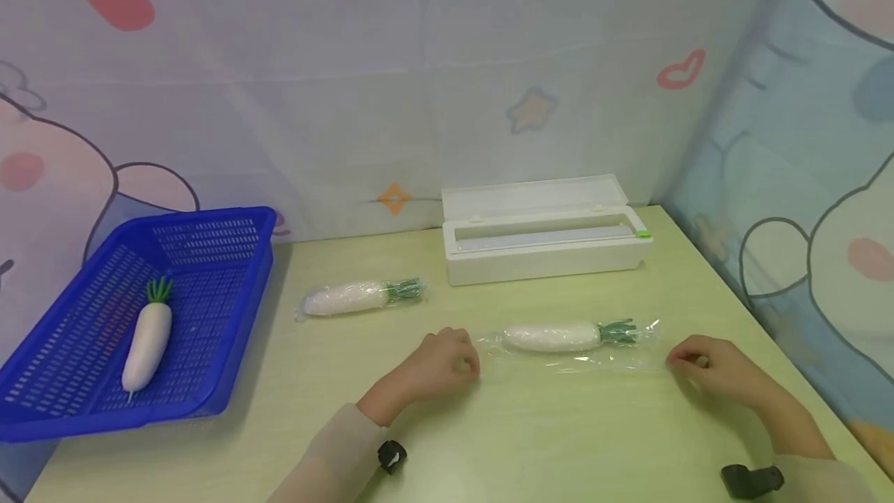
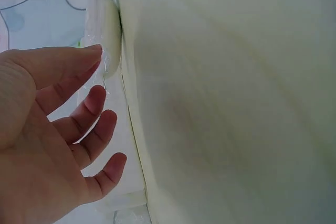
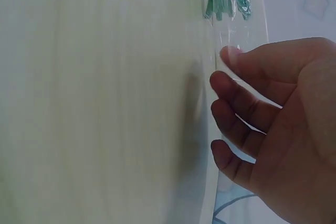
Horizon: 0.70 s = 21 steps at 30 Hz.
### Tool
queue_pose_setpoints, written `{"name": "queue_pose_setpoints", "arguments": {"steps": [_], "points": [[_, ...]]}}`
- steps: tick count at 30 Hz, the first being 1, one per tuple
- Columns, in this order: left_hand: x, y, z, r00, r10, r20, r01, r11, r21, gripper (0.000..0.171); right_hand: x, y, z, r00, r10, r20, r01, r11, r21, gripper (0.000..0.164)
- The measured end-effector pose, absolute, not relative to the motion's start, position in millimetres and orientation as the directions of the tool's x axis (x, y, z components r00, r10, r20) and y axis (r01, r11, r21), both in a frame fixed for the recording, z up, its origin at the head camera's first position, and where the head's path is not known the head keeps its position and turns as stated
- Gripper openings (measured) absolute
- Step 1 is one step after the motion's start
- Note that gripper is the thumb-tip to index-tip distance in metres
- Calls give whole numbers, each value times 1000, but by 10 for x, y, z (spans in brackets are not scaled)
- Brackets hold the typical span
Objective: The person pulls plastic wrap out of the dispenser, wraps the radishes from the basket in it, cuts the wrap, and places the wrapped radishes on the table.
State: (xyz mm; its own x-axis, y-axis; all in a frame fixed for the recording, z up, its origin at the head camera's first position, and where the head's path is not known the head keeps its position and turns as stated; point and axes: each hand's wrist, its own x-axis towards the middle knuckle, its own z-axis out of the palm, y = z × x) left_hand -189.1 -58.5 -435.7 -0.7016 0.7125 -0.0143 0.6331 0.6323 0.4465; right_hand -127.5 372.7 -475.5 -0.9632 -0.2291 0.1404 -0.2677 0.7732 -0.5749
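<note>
Plastic-wrapping, prob. at the folding-over step: pinching clear film (image 1: 576,364) at its near L corner w/ L hand (image 1: 438,363), and doing likewise at the near R corner w/ R hand (image 1: 719,367). Curving the other fingers loosely, not clasping anything w/ them AFAICT. Holding the film's front edge spread btwn both grips, low over the desk (image 1: 545,441); not telling for sure whether touching it or just lifted.

Keeping the white radish (image 1: 552,337) btwn the hands, lying on its side just beyond that edge, leaves toward R hand, w/ film around it; not making out how many layers. Not touching the radish itself w/ either hand.

Next, prob. needing to be lifting both corners tog., carrying the loose front flap up & over the radish, then smoothing it down and tucking both ends, incl. the leafy one. Prob. risking film clinging to itself if slackening one side.

Farther out, seeing a wrapped radish (image 1: 345,298) lying up-left on the desk, a white film box (image 1: 548,264) w/ lid raised at the back, and, far L, a blue basket (image 1: 244,317) holding one bare radish (image 1: 148,344), prob. awaiting its turn.
</note>
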Motion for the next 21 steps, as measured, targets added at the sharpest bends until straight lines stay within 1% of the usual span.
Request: {"name": "queue_pose_setpoints", "arguments": {"steps": [4,10,12,15,17,18,20,21], "points": [[-1890,-561,-4359,-693,720,-34,653,646,396,8,-1304,3694,-4760,-969,-233,82,-238,791,-563,4],[-1868,-565,-4348,-686,721,-93,656,669,350,9,-1288,3692,-4776,-962,-264,70,-256,782,-569,6],[-1853,-589,-4332,-690,715,-115,637,675,372,13,-1269,3713,-4769,-966,-254,53,-239,788,-568,11],[-1830,-638,-4284,-713,689,-128,580,682,445,18,-1226,3765,-4721,-976,-217,17,-188,800,-569,23],[-1822,-662,-4240,-738,668,-94,549,676,491,21,-1205,3805,-4668,-985,-174,15,-152,811,-565,28],[-1819,-666,-4214,-750,659,-66,542,668,510,21,-1201,3821,-4642,-987,-155,34,-147,815,-560,29],[-1811,-649,-4170,-764,645,7,556,653,514,21,-1214,3836,-4596,-986,-130,106,-167,822,-545,27],[-1801,-627,-4153,-765,643,43,575,651,496,21,-1228,3830,-4575,-980,-128,153,-190,824,-533,25]]}}
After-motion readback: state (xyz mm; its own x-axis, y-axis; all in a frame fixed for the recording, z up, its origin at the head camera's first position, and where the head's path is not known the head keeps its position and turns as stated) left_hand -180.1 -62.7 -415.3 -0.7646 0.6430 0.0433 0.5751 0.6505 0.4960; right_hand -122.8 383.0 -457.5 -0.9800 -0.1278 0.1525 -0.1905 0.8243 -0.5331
